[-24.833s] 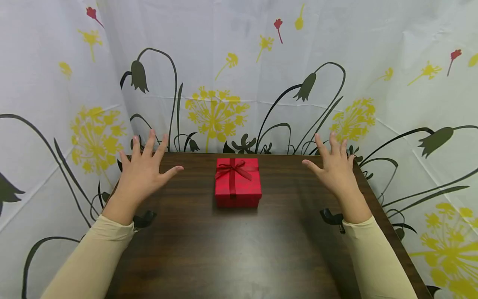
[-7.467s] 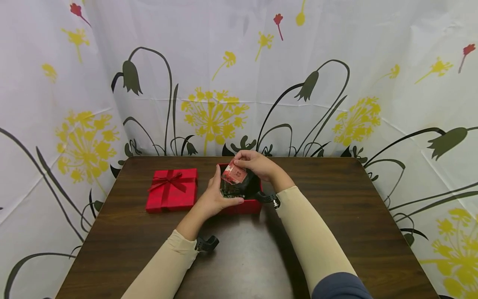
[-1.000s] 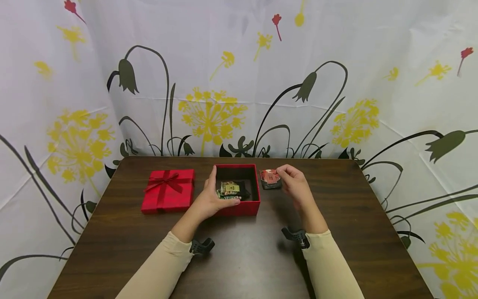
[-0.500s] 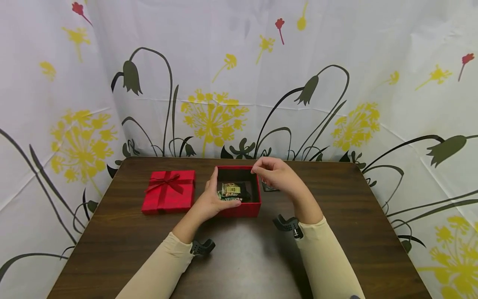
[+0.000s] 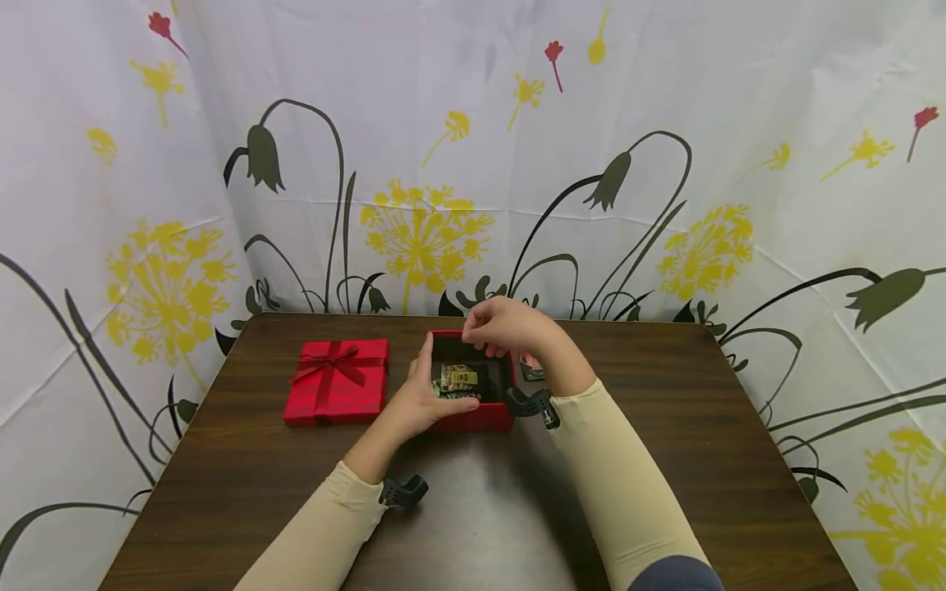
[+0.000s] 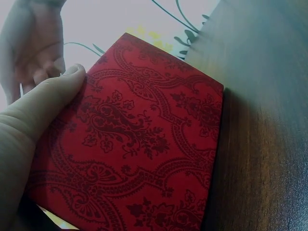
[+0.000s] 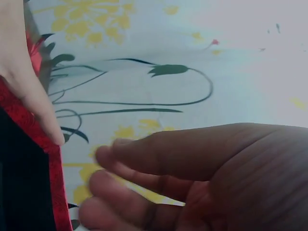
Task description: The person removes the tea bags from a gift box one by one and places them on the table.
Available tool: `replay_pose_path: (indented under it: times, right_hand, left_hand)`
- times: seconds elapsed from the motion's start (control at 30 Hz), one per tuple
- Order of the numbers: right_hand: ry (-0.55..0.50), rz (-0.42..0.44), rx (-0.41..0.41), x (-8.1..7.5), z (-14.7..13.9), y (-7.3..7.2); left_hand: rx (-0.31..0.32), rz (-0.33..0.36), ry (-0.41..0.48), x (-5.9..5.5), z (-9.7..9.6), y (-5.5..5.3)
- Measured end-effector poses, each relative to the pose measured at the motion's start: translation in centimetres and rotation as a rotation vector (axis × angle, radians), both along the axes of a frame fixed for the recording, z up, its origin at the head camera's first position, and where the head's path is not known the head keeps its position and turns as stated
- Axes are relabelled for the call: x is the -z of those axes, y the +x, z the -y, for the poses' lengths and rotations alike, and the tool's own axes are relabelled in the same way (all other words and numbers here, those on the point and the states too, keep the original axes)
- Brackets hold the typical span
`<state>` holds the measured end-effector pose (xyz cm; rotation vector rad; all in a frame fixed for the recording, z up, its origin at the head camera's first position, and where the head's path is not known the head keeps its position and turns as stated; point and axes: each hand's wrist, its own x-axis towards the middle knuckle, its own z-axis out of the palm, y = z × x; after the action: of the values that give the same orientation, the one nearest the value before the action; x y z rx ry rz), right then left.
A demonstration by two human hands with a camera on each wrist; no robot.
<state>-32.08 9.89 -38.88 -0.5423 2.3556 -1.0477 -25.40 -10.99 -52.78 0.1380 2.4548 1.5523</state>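
A red gift box (image 5: 473, 420) stands lidless on the table. My left hand (image 5: 420, 400) holds it by the near left corner, thumb along the front rim and fingers up the left side. In the left wrist view that thumb lies over the edge of the patterned red wall (image 6: 130, 134). Inside the box rests a small packet with a yellow label (image 5: 460, 377), with another patterned packet partly under it. My right hand (image 5: 513, 327) hovers above the box's far right part, fingers loosely bent; the right wrist view shows nothing between thumb and fingers (image 7: 159, 154).
The red lid (image 5: 338, 382) with its ribbon bow lies left of the box. A packet with a red label (image 5: 530, 365) lies right of the box, partly hidden by my right wrist. Behind the dark wooden table (image 5: 709, 460) hangs a flowered white curtain (image 5: 488, 123).
The lid came off to the left, and the red-labelled packet went from the box to the table on the right. My right hand has since moved left over the box; my left hand stayed.
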Motion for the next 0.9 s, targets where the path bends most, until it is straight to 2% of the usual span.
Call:
replay_pose_path:
  times: [0.2,0.37,0.5,0.7,0.9]
  right_hand:
    - [0.207,0.067,-0.11,0.1,2.3,-1.8]
    - [0.36,0.088,-0.237,1.2,3.3,-3.1]
    - [0.425,0.101,-0.318,2.4,3.7,-3.7]
    - [0.528,0.05,-0.355,4.2,3.9,-4.1]
    - [0.566,0.1,-0.368,5.3,4.0,-4.6]
  left_hand:
    - [0.004,0.015,-0.016,0.0,0.2,0.0]
    - [0.008,0.017,-0.019,0.0,0.2,0.0]
    - [0.005,0.008,-0.023,-0.2,0.1,0.1]
    - [0.006,-0.026,-0.038,0.1,0.0,-0.1]
    - [0.003,-0.036,-0.028,0.3,0.1,-0.1]
